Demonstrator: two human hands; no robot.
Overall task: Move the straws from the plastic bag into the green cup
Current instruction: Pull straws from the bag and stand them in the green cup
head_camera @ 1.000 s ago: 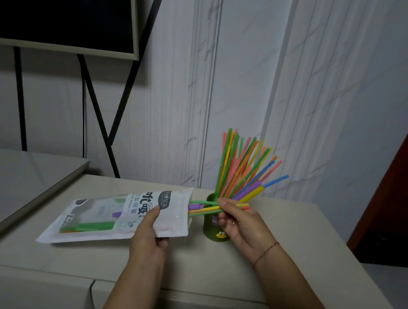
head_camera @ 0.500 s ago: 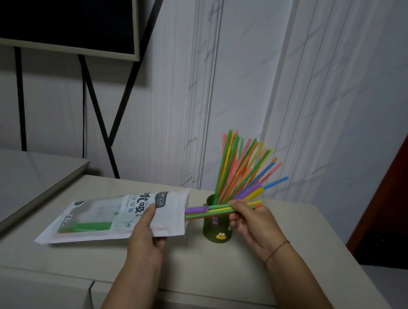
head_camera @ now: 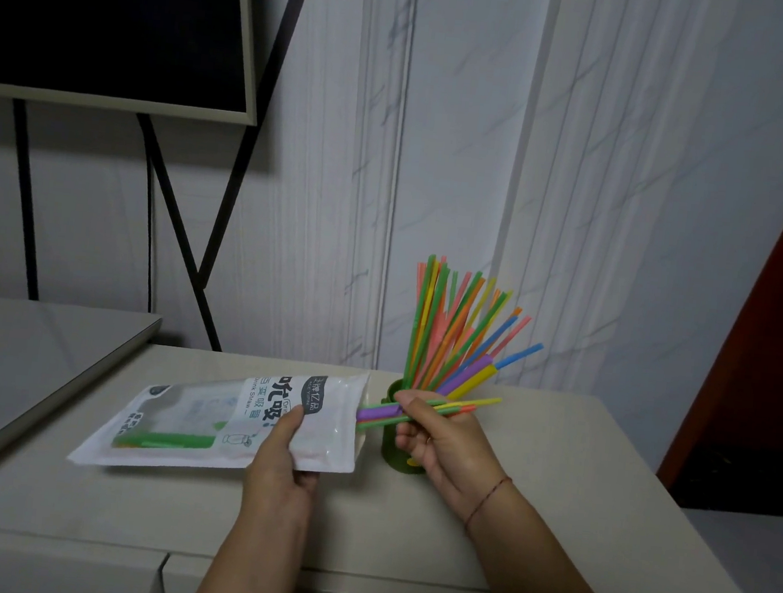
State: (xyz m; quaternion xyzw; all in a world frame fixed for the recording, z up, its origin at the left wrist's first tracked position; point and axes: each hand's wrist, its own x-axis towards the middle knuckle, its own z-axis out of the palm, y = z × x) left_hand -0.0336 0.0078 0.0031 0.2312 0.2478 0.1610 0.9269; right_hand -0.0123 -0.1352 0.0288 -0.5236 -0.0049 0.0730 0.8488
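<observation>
A white plastic straw bag [head_camera: 205,422] lies tilted on the beige cabinet top, its open mouth pointing right. My left hand [head_camera: 285,458] grips the bag near that mouth. My right hand [head_camera: 438,437] pinches a small bundle of straws [head_camera: 381,412], purple, green, yellow and orange, drawn partly out of the bag. The green cup [head_camera: 393,459] stands just behind my right hand and is partly hidden by it. Several colourful straws [head_camera: 452,335] fan upward out of the cup. More green straws show through the bag's window.
The cabinet top [head_camera: 553,479] ends at a front edge near me and a right edge by a dark red door [head_camera: 771,309]. A lower grey surface [head_camera: 14,370] lies left. A dark screen on a black stand [head_camera: 110,16] hangs above left. A white wall is close behind the cup.
My right hand has pulled the bundle of straws farther right out of the bag. The left hand keeps its grip on the bag, which shifted slightly left.
</observation>
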